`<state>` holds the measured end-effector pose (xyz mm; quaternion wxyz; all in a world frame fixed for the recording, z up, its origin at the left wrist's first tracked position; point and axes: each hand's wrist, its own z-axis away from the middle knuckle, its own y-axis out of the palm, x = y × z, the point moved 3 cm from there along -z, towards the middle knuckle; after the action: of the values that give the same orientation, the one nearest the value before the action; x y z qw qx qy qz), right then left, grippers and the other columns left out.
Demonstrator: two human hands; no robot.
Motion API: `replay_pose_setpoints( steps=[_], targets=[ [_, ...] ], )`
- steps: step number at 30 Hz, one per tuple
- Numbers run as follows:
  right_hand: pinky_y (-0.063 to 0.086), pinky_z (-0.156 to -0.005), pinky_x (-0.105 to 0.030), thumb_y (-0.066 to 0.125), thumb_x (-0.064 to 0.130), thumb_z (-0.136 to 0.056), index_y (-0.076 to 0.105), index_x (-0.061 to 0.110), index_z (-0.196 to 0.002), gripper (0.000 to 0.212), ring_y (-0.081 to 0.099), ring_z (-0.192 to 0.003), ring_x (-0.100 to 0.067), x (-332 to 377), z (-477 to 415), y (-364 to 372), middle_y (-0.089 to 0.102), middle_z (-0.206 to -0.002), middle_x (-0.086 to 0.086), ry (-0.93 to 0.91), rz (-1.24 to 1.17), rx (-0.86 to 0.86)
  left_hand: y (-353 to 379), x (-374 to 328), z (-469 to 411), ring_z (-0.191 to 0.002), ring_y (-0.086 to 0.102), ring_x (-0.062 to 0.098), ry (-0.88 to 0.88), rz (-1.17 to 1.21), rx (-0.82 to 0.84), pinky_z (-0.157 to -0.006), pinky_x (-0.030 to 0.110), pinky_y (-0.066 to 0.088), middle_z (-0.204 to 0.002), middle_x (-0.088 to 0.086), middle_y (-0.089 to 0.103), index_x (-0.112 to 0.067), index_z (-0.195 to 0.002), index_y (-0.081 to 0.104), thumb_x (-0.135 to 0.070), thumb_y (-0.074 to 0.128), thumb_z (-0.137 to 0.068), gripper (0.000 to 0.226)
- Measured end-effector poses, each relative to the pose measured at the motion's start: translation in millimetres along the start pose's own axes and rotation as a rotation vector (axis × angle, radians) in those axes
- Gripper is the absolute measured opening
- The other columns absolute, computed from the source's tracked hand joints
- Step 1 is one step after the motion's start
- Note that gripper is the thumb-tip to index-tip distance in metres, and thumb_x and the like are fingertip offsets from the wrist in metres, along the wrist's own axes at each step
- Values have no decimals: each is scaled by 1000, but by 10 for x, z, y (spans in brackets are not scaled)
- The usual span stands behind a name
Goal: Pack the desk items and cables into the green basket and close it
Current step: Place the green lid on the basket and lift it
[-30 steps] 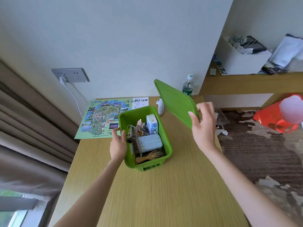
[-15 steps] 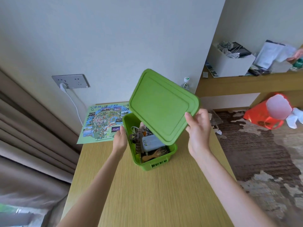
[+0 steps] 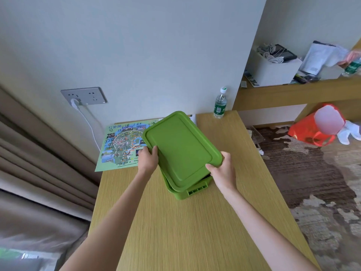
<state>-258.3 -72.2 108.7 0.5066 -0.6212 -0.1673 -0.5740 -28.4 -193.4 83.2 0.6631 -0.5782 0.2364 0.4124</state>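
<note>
Between the left hand (image 3: 147,159) and right hand (image 3: 222,172), both gripping its edges, the lid (image 3: 180,150) sits atop the green basket (image 3: 192,191).

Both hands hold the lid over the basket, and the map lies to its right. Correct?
No. The head view shows the map lying left of the basket, not right. The left hand and right hand do hold the lid over it.

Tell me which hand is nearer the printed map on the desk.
Left. The left hand grips the lid at its left edge, right beside the map; the right hand holds the near right corner, across the basket from it.
</note>
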Motion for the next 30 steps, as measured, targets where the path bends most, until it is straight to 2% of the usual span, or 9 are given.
replay_pose_setpoints(
  steps=[3, 7, 10, 14, 19, 23, 27, 29, 30],
  targets=[
    [52, -79, -38, 70, 26, -86, 54, 14, -121, 40, 61, -96, -23, -70, -73, -9, 61, -111, -1, -51, 294, -48, 57, 51, -44, -99, 58, 40, 5, -52, 36, -88, 46, 50, -121, 27, 52, 8, -112, 53, -31, 41, -102, 43],
    [43, -66, -28, 67, 26, -89, 62, 16, -107, 21, 58, -95, -23, -150, -135, -12, 53, -108, -1, -122, 406, -91, 93, 54, -114, -95, 60, 41, 36, -86, 57, -85, 47, 51, -118, 29, 55, 7, -110, 56, -30, 42, -102, 41],
    [43, -67, -30, 62, 23, -93, 61, 17, -107, 15, 58, -96, -22, -214, -169, 10, 56, -107, -1, -123, 398, -67, 109, 49, -155, -92, 61, 41, 59, -111, 72, -82, 46, 50, -115, 29, 58, 6, -108, 59, -29, 44, -102, 38],
    [50, -78, -39, 54, 19, -98, 57, 12, -115, 19, 59, -100, -24, -281, -192, 71, 62, -113, -3, -87, 342, 5, 148, 91, -180, -95, 61, 39, 46, -52, 91, -86, 48, 52, -116, 27, 57, 5, -113, 56, -29, 46, -101, 37],
    [52, -76, -44, 56, 16, -97, 56, 13, -107, 10, 60, -92, -23, -344, -238, 93, 63, -104, -2, -94, 267, 16, 177, 190, -218, -92, 61, 25, -146, 351, 169, -80, 42, 54, -107, 11, 59, -6, -128, 43, -24, 54, -98, 37],
    [52, -76, -47, 58, 12, -95, 57, 12, -97, 2, 61, -86, -23, -369, -282, 107, 63, -92, -1, -105, 197, 4, 217, 220, -244, -91, 60, 22, -182, 451, 177, -80, 43, 53, -108, 10, 58, -10, -127, 39, -23, 55, -98, 36],
    [48, -61, -38, 54, 16, -97, 54, 16, -100, 3, 60, -76, -21, -373, -233, 124, 62, -92, 4, -125, 276, -22, 190, 205, -245, -92, 61, 20, -196, 475, 234, -71, 37, 50, -117, 13, 59, -16, -133, 34, -20, 56, -97, 43],
    [46, -59, -33, 53, 15, -97, 54, 16, -110, 13, 61, -85, -20, -328, -192, 138, 61, -102, 4, -186, 377, -58, 135, 171, -250, -94, 61, 20, -130, 419, 244, -63, 34, 52, -124, 14, 54, -19, -143, 24, -16, 58, -96, 59],
    [48, -63, -30, 54, 9, -96, 53, 15, -119, 23, 60, -96, -19, -286, -185, 152, 60, -113, 3, -239, 427, -59, 102, 145, -268, -104, 59, 24, -65, 355, 220, -67, 37, 55, -132, 16, 48, -19, -146, 20, -13, 61, -94, 67]
  ],
)
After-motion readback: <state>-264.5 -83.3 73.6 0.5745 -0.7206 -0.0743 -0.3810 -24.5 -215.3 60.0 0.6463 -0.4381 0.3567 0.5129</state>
